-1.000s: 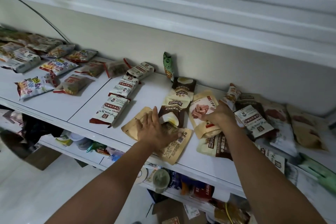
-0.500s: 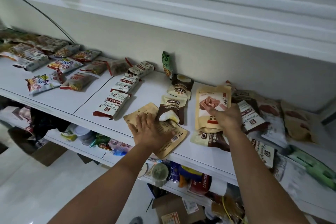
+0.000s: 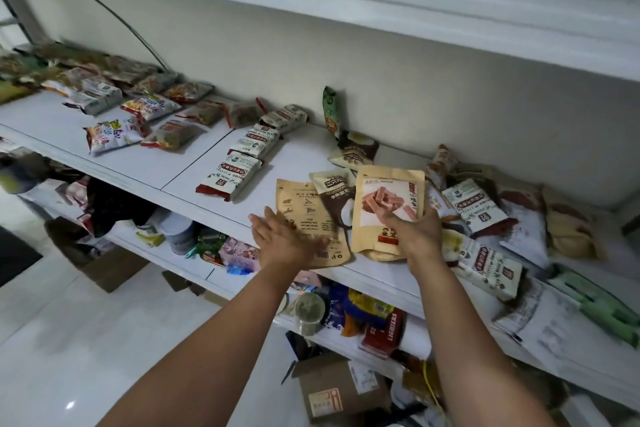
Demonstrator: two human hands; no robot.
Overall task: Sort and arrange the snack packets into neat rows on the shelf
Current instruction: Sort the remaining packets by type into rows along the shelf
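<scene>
On the shelf: snack packets lay across a white shelf [image 3: 145, 166] with a seam down its middle, under a second white shelf, against a cream wall.
Room: a pale glossy floor lay below; a lower shelf held mixed goods, with a cardboard box [image 3: 337, 388] on the floor under it.
Left hand: the left hand [image 3: 284, 239] was flat, fingers spread, palm down over the near edge of a tan pouch [image 3: 304, 215] lying back-side up.
Right hand: the right hand [image 3: 414, 232] gripped a beige pouch [image 3: 384, 204] showing pink sticks, tilted up off the shelf.
Between pouches: a brown-and-white pouch [image 3: 337, 198] lay partly over the tan one.
Left row: three white packets [image 3: 232, 175] with red ends ran near to far.
Far left: colourful packets lay in loose rows.
Right: an unsorted pile of packets.
Writing: "LIGHTERS" showed on a red box [image 3: 384, 329] below; packet text was too small to read.
</scene>
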